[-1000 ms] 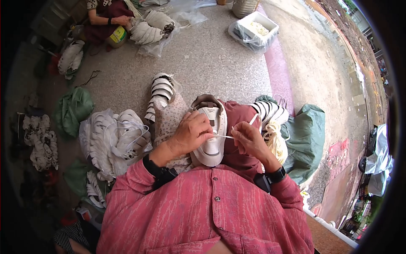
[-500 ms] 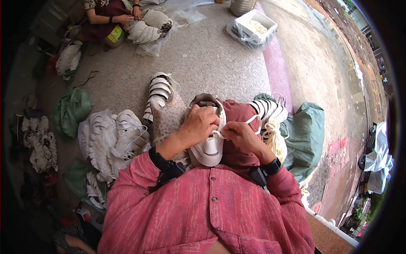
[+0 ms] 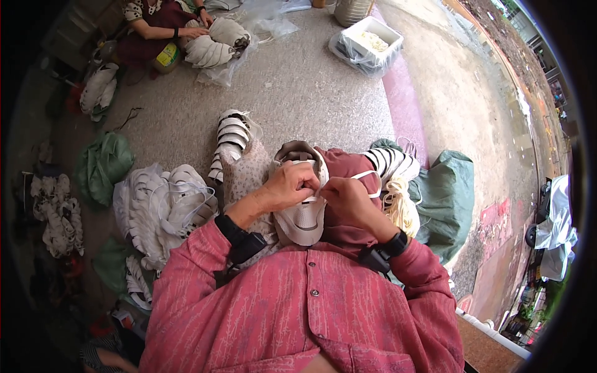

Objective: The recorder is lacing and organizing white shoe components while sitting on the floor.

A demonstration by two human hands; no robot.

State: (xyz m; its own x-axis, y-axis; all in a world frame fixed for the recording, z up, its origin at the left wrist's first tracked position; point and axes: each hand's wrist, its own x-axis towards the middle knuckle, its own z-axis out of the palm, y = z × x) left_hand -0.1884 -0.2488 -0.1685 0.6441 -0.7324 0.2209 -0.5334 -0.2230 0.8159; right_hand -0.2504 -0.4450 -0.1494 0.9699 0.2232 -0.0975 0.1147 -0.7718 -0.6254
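Observation:
A white shoe upper (image 3: 301, 225) with a grey-brown lined opening lies on my lap, its toe toward me. My left hand (image 3: 286, 188) is closed over its lacing area, fingers curled against the edge. Right beside it my right hand (image 3: 347, 199) pinches a white shoelace (image 3: 377, 179), whose loop runs out to the right above the hand. The fingertips of both hands nearly meet at the eyelet edge. Exactly which bit of lace or upper lies between them is hidden.
Stacked white shoe uppers (image 3: 165, 211) lie left, striped-looking stacks (image 3: 232, 137) ahead and right (image 3: 398, 163). Cream laces (image 3: 403, 205) hang by a green sack (image 3: 444, 199). A lace-filled white tub (image 3: 376, 43) stands ahead; a co-worker's hands (image 3: 198, 28) handle uppers far left.
My right hand has moved slightly left and up, its fingertips now closer to my left hand. The lace strand between the hands shows less. The co-worker's hands have shifted over the uppers.

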